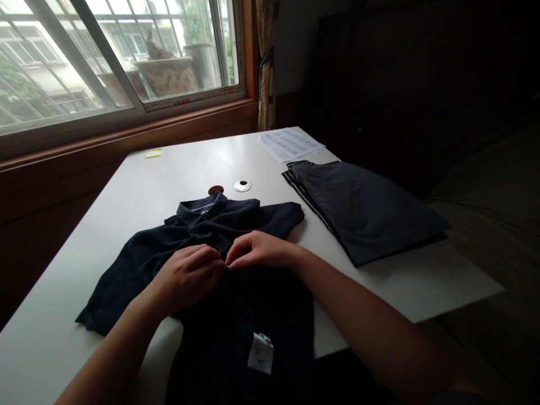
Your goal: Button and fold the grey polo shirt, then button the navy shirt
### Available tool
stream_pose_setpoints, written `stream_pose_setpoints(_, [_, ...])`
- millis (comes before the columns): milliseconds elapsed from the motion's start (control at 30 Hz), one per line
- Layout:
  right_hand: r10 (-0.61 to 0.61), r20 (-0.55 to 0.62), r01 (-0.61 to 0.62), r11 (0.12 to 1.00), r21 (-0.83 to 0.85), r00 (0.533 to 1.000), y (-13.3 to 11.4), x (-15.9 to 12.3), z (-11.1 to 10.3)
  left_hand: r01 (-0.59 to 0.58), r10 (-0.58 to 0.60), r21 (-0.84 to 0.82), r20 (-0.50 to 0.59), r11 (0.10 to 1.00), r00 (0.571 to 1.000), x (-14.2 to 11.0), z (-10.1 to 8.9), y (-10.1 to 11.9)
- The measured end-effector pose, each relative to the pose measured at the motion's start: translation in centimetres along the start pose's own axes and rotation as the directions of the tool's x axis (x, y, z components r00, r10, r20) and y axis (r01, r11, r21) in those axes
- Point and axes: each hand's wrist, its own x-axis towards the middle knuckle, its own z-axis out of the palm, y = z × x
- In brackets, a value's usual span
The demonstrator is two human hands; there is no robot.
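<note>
A dark navy collared shirt [143,253] lies on the white table, its collar toward the window and its lower part hanging over the near edge. My left hand [189,275] is closed on the front of the shirt near its middle, the fingers curled. Right beside it, my right hand [255,250] pinches the same spot between thumb and forefinger, the fingertips of both hands almost touching. What lies exactly between the fingertips is too small to make out. A white care label [260,353] shows on the shirt's lower part.
Dark folded trousers [371,208] with a striped waistband lie on the right of the table [439,281]. Printed sheets [291,144] rest at the far corner. A round metal ring [242,185], a brown disc [216,190] and a yellow note [153,153] lie toward the window.
</note>
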Motion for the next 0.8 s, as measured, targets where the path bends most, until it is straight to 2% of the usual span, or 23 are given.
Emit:
stream_pose_setpoints(467, [0.020, 0.004, -0.020, 1.000, -0.024, 1.000, -0.17, 0.01, -0.04, 0.005, -0.005, -0.013, 0.003, 1.000, 1.000, -0.01, 0.09, -0.16])
stream_pose_setpoints(600, [-0.010, -0.026, 0.008, 0.998, -0.057, 1.000, -0.20, 0.06, -0.17, 0.019, -0.019, -0.006, 0.006, 1.000, 1.000, -0.18, 0.13, -0.28])
stream_pose_setpoints(800, [0.053, -0.080, -0.054, 0.998, -0.013, 0.995, -0.44, 0.13, -0.02, 0.034, -0.035, 0.011, 0.010, 0.999, 0.999, -0.29, 0.20, -0.54])
